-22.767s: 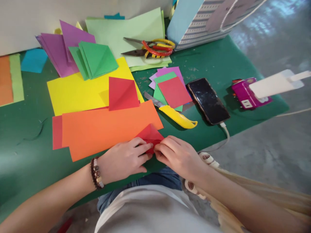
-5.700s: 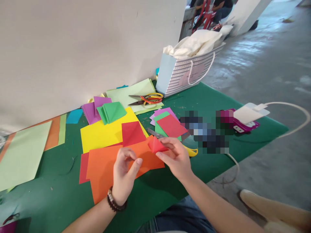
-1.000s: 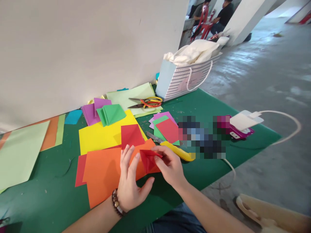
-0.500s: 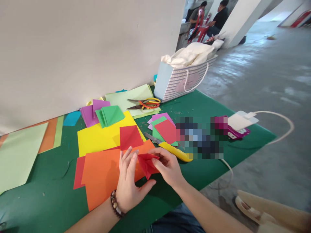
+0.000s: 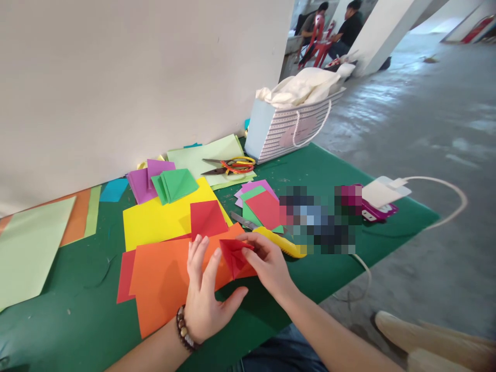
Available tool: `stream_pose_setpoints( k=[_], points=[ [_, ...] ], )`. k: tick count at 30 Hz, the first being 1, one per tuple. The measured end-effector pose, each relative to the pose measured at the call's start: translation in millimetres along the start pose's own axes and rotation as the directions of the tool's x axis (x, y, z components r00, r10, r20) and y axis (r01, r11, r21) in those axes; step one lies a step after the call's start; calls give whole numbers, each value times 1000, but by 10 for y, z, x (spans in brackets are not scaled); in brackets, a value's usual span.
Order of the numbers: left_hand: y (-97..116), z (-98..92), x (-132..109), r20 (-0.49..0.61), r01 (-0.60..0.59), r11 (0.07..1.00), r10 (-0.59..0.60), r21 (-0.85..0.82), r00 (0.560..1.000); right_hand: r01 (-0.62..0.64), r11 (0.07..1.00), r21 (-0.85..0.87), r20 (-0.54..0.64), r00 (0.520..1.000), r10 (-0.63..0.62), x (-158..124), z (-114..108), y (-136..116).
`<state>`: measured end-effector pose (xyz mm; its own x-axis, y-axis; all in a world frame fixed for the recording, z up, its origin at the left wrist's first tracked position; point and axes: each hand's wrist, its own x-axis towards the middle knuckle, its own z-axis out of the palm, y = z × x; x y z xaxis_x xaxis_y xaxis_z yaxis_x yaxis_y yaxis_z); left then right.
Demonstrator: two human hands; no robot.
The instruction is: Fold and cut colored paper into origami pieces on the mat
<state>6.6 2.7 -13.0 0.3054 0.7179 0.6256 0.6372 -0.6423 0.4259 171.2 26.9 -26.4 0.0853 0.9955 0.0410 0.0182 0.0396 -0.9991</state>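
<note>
A small folded piece of red paper (image 5: pixel 232 254) is pinched by its right side between the thumb and fingers of my right hand (image 5: pixel 269 263). Just left of it, my left hand (image 5: pixel 207 289) is open, its fingers spread and its thumb apart, holding nothing. A beaded bracelet (image 5: pixel 185 328) circles the left wrist. Orange sheets (image 5: pixel 165 279) lie beneath the hands, over a red sheet (image 5: pixel 124 276). Beyond the hands rests a folded red square (image 5: pixel 209 218) on a yellow sheet (image 5: pixel 147 227). A yellow-handled cutter (image 5: pixel 284 244) lies partly behind my right hand.
Scissors (image 5: pixel 236 164) lie on pale green sheets (image 5: pixel 186 157) near the wall. Folded green (image 5: pixel 178 186) and purple (image 5: pixel 139 183) papers sit left of them. A striped paper bag (image 5: pixel 298 124) stands at the back. A white cable (image 5: pixel 453 191) crosses the table's right edge.
The folded red paper has tilted slightly and risen a little in my right hand. My left hand's fingers have spread, with the fingertips shifting slightly left.
</note>
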Motion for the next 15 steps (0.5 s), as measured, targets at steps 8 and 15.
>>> stream_pose_setpoints(
  k=[8, 15],
  points=[
    [17, 1, 50, 123, 23, 999, -28, 43, 992, 19, 999, -37, 3, 1000, -18, -14, -2, 11],
    [22, 19, 18, 130, 24, 999, -28, 30, 991, 20, 999, -38, 1, 1000, -20, -9, -5, -7]
  ],
)
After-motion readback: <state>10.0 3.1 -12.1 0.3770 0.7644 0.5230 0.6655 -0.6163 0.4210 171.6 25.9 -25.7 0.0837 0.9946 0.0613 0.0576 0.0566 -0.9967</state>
